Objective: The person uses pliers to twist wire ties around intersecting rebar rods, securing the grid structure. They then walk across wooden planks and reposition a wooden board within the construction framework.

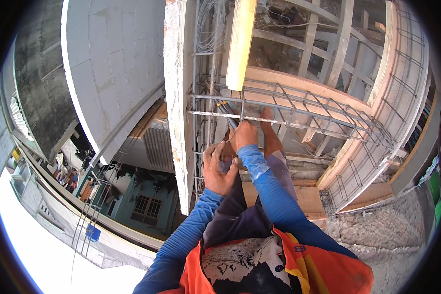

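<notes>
Two bare hands, blue-sleeved, were at the left end of a steel bar cage [299, 110]. Item: right hand [244, 134], closed around a slim dark tool [226, 110], kind unclear, a yellow-orange part at its far end, set among the crossing bars. Item: left hand [219, 169], just beside it on the near side, fingers curved, thumb parted; whether it pinched a wire I could not tell. Item: the cage itself, running left to right, its long bars already ringed by hoops along the visible length. Item: upright bars [213, 130], meeting the cage near the tool, right of a pale upright board [179, 98]. Item: one yellow timber [242, 44], on the far side of that joint; a bundle of thin wire [213, 22] to its left. Condition, in my judgement: cage largely assembled, left corner unfinished; the ties remaining could not be counted.
</notes>
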### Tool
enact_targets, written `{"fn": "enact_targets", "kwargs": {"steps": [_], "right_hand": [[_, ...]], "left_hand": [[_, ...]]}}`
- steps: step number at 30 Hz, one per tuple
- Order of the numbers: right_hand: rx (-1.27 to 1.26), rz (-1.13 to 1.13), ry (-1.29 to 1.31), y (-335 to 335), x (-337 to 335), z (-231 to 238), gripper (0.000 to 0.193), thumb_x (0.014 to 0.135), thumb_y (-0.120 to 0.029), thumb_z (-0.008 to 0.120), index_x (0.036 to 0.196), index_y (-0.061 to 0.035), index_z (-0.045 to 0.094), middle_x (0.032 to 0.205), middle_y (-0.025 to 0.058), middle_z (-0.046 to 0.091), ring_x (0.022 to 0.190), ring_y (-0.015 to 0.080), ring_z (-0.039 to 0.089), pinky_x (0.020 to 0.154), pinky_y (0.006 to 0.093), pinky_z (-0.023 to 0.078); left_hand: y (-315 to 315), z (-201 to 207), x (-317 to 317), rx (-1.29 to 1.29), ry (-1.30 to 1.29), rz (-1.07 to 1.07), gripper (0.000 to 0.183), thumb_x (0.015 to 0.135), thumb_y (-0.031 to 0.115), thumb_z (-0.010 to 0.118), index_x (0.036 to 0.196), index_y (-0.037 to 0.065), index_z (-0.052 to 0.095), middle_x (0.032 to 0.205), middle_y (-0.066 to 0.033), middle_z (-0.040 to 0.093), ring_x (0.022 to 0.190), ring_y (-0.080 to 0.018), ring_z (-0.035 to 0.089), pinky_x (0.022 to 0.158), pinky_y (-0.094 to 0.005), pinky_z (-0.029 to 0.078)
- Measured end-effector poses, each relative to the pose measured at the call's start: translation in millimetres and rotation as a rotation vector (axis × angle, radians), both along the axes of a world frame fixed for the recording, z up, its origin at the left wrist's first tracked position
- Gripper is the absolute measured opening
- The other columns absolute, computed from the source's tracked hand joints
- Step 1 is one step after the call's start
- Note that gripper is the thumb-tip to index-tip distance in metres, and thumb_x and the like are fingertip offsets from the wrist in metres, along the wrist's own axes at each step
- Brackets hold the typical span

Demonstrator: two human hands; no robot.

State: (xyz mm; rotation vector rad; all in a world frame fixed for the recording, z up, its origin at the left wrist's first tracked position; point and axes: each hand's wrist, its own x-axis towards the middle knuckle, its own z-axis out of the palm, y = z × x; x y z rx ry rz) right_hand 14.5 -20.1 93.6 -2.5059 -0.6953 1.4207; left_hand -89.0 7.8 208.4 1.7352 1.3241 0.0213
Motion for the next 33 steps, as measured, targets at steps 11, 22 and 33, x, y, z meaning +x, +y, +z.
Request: {"fn": "enact_targets", "kwargs": {"steps": [11,22,33], "right_hand": [[-0.057,0.126,0.069,1,24,-1,0.062,0.092,-0.052,0.055,0.09,0.0078,0.067,0.084,0.031,0.066,0.083,0.0482,0.065,0.076,0.0511,0.053],[0.008,0.049,0.134,-16,29,-30,0.053,0.09,-0.042,0.06,0.104,0.0086,0.062,0.1,0.0341,0.064,0.099,0.0492,0.06,0.087,0.0501,0.049],[0.209,-0.126,-0.119,-29,-23,-30,0.043,0.087,-0.024,0.066,0.118,0.0051,0.054,0.107,0.0322,0.06,0.093,0.0498,0.062,0.079,0.0538,0.051]], "left_hand": [[37,2,17,0.104,0.004,-0.348,0.069,0.074,0.027,0.081,0.133,0.005,0.054,0.13,-0.0168,0.054,0.12,-0.0336,0.052,0.1,-0.043,0.044],[19,-18,16,-0.089,-0.085,-0.256,0.067,0.076,0.024,0.08,0.133,0.004,0.052,0.129,-0.0188,0.055,0.118,-0.0362,0.055,0.099,-0.0433,0.046],[-10,-18,-15,-0.093,0.02,-0.259,0.073,0.076,0.02,0.076,0.14,0.003,0.043,0.13,-0.0209,0.051,0.119,-0.038,0.052,0.101,-0.0447,0.044]]}}
